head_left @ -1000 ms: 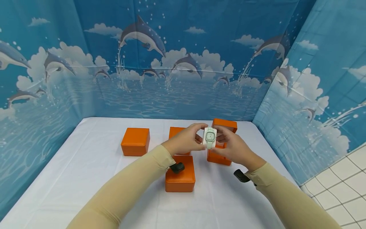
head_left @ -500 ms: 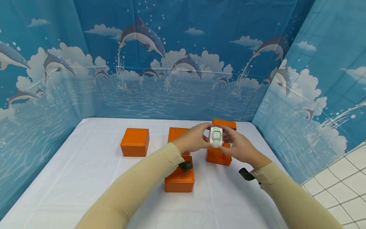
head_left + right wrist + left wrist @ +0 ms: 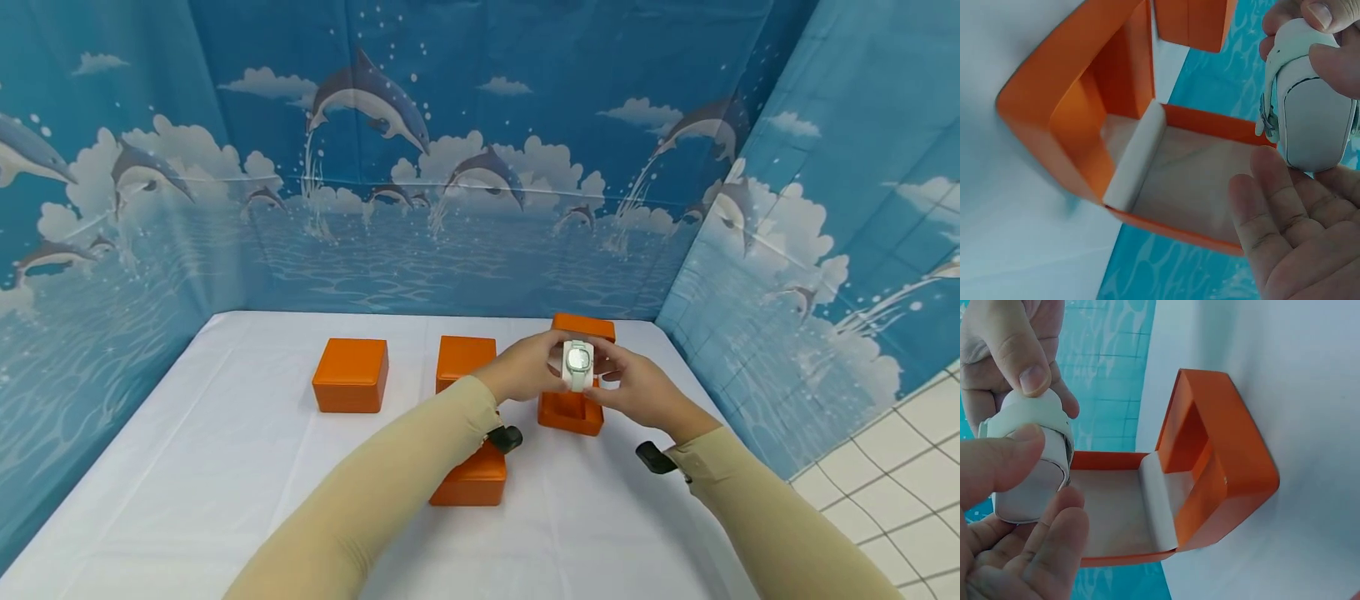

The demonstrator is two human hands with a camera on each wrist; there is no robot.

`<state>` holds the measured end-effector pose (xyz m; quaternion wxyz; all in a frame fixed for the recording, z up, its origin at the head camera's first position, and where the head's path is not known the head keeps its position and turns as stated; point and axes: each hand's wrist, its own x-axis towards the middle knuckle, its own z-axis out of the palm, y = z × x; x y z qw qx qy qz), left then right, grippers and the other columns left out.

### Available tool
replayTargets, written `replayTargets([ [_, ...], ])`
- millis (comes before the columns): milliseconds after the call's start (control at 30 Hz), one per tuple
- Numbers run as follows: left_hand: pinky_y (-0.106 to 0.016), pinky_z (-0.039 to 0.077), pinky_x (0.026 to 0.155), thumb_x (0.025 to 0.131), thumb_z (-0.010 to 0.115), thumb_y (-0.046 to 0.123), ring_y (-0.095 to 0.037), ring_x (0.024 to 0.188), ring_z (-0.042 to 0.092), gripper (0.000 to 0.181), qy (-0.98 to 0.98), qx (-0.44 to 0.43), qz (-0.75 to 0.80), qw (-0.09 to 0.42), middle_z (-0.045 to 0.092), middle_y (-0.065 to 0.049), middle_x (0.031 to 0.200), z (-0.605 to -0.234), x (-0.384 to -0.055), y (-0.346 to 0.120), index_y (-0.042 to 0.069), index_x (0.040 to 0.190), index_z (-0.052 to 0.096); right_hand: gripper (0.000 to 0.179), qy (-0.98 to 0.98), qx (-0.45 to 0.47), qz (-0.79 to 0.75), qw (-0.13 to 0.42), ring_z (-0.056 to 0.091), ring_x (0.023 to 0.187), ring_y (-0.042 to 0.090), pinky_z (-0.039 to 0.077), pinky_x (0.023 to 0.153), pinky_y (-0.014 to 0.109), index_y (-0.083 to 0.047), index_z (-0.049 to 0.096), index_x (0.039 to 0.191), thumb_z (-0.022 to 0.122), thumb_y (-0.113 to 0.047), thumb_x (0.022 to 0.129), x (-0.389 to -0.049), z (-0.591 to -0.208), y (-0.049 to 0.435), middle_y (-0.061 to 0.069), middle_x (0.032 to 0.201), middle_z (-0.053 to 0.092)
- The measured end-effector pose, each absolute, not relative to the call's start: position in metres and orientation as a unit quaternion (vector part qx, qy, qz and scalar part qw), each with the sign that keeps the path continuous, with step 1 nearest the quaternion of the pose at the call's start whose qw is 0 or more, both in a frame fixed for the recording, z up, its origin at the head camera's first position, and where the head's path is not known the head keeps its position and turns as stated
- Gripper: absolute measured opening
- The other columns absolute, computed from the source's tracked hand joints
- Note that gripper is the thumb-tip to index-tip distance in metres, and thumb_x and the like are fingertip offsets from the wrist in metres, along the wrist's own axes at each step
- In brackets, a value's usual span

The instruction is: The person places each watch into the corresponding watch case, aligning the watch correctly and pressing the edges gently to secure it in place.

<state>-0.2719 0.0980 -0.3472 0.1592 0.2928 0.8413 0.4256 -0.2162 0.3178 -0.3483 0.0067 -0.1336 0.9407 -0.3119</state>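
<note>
A pale watch [image 3: 578,360] wrapped round a white cushion is held above an orange box standing open. My left hand [image 3: 528,364] pinches one end of the cushion between thumb and fingers. From the other side, my right hand [image 3: 637,387] grips the opposite end. The left wrist view shows both thumbs on the white cushion [image 3: 1025,494] and the strap [image 3: 1035,415] round it. Below the hands lies the open box [image 3: 570,421], its hinged lid [image 3: 583,323] raised behind. The box's white lining [image 3: 1191,175] shows in the right wrist view.
Three shut orange boxes share the white-covered table [image 3: 187,467]: one at the left [image 3: 350,373], a middle box [image 3: 465,357] partly behind my left arm, and a front box [image 3: 471,487] partly under my left sleeve. A dolphin-printed curtain [image 3: 450,250] surrounds the back and sides.
Both hands have shifted to the right with the watch, which now hangs more directly over the open box. The left sleeve covers more of the front box. The boxes stay in place.
</note>
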Motion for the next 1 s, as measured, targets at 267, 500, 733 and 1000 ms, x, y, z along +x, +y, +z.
replayTargets([
  [267,-0.032,0.057,0.099,0.092,0.084,0.024,-0.011,0.107,0.061,0.078,0.877,0.285,0.361,0.140,0.061,0.000,0.144,-0.354,-0.273,0.109,0.021,0.158,0.044,0.084,0.939,-0.111,-0.322,0.032,0.060,0.127,0.045,0.062,0.095,0.050,-0.003,0.034,0.163,0.080,-0.026,0.096,-0.221,-0.360,0.328,0.024,0.147,0.056],
  [500,-0.034,0.057,0.101,0.091,0.085,0.025,-0.012,0.105,0.060,0.076,0.890,0.278,0.333,0.138,0.063,-0.001,0.140,-0.364,-0.276,0.120,0.017,0.156,0.047,0.084,0.941,-0.108,-0.316,0.053,0.061,0.126,0.043,0.063,0.094,0.047,-0.001,0.034,0.163,0.079,-0.023,0.096,-0.231,-0.374,0.334,0.025,0.149,0.055],
  [733,-0.034,0.056,0.104,0.092,0.084,0.028,-0.011,0.108,0.061,0.073,0.910,0.262,0.289,0.143,0.064,0.002,0.139,-0.371,-0.276,0.128,0.018,0.155,0.049,0.087,0.945,-0.090,-0.305,0.073,0.063,0.124,0.041,0.062,0.094,0.048,-0.001,0.033,0.163,0.081,-0.025,0.095,-0.235,-0.385,0.335,0.025,0.145,0.058],
  [1000,-0.031,0.056,0.101,0.090,0.086,0.029,-0.011,0.100,0.062,0.062,0.925,0.253,0.250,0.130,0.069,0.004,0.122,-0.375,-0.274,0.136,0.018,0.144,0.057,0.081,0.948,-0.082,-0.295,0.085,0.062,0.122,0.038,0.062,0.092,0.045,-0.004,0.037,0.161,0.080,-0.023,0.095,-0.241,-0.397,0.336,0.022,0.142,0.059],
])
